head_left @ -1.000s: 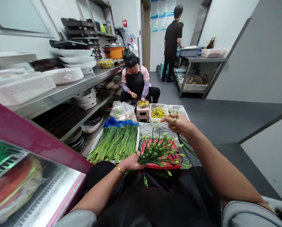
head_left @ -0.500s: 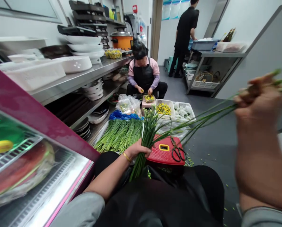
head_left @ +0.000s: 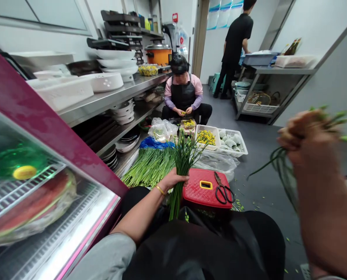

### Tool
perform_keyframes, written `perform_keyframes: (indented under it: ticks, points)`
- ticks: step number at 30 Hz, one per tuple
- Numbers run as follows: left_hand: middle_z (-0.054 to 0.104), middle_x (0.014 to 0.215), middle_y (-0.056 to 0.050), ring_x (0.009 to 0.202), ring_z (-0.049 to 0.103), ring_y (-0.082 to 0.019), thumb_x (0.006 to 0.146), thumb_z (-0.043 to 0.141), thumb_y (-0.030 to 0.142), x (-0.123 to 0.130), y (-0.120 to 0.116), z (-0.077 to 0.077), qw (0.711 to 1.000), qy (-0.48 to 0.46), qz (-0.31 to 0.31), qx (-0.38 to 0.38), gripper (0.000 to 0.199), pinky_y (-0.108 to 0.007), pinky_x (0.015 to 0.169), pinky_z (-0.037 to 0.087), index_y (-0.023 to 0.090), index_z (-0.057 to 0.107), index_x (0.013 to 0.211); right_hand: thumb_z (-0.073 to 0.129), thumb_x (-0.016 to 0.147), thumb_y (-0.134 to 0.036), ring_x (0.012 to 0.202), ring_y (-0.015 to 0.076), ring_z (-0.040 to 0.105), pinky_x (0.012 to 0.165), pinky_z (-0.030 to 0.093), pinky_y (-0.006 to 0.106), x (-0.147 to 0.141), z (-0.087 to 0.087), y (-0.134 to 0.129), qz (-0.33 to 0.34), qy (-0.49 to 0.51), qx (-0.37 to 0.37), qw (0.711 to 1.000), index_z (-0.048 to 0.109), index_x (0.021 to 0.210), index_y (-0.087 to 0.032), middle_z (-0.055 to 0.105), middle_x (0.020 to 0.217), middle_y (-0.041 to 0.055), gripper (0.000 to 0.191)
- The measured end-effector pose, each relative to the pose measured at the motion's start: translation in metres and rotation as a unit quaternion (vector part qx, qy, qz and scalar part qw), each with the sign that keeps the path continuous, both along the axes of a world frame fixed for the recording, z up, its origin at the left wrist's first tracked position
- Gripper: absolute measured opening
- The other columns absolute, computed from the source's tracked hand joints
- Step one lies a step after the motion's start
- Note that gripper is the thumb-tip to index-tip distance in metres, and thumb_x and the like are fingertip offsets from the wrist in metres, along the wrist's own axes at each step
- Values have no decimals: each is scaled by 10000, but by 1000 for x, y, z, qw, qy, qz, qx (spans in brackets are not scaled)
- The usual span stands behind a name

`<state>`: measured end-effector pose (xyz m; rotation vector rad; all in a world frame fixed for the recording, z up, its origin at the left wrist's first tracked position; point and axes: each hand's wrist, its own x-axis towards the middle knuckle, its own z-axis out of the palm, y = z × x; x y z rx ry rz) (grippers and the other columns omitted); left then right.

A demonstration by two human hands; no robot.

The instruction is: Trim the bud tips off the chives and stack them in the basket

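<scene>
Grey floor (head_left: pixel 257 155); left grip (head_left: pixel 176 179) closed round upright green stems (head_left: pixel 182 159); right grip (head_left: pixel 306 134) clenching drooping stems (head_left: pixel 284 167).

Bunch (head_left: pixel 182 160): long, thin green stems, pale green buds up top. Gripped mid-length in the left hand (head_left: pixel 176 179), close to upright, slight lean to the person's right. Tops fanned out, lower parts packed tight, ends pointing down. Stems (head_left: pixel 335 122): smaller cluster, also green, clutched in the right hand (head_left: pixel 303 134), raised out to the person's right, well apart from the bunch. Budded ends poke past the hand; long parts bend and droop below, one straying sideways. Blurry, count unclear.
</scene>
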<state>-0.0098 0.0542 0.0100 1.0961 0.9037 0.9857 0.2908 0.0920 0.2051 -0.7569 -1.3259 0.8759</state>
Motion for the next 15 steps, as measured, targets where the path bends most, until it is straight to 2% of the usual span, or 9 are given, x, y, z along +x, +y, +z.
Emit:
perform_keyframes:
  ticks: [3, 5, 7, 10, 15]
  points:
    - [504, 463, 37, 406, 441, -76, 567, 769, 390, 2, -8, 6, 999, 32, -10, 15, 374, -220, 447, 348, 130, 518, 662, 839, 493, -375, 343, 29, 199, 352, 78, 210, -37, -20, -11, -10, 38, -86, 996, 636, 670, -189, 306, 405, -87, 328]
    - [477, 453, 47, 402, 413, -67, 589, 755, 414, 3, -12, 6, 998, 55, -12, 32, 379, -216, 443, 323, 137, 499, 632, 810, 514, -371, 340, 28, 202, 356, 83, 206, -53, -38, -12, 13, 13, -129, 992, 663, 692, -156, 313, 384, -87, 315]
    - [463, 449, 50, 407, 403, -65, 608, 741, 430, 5, -15, 4, 996, 77, -3, 47, 386, -215, 446, 306, 143, 483, 609, 772, 563, -387, 346, 27, 198, 365, 89, 207, -61, -54, -11, 33, -20, -143, 989, 676, 709, -138, 295, 379, -91, 304]
    - [461, 455, 45, 420, 398, -68, 643, 716, 449, 8, -18, 3, 992, 106, 21, 68, 391, -218, 453, 296, 146, 475, 586, 736, 617, -412, 375, 32, 227, 381, 126, 216, -66, -69, -13, 49, -94, -148, 983, 699, 747, -117, 330, 405, -76, 323]
    - [452, 485, 57, 452, 386, -68, 651, 716, 471, 16, -22, 7, 990, 105, 18, 93, 386, -219, 485, 306, 135, 526, 657, 733, 635, -409, 447, 55, 321, 433, 243, 227, -88, -84, -15, 18, -118, -138, 983, 691, 728, -124, 403, 468, -53, 302]
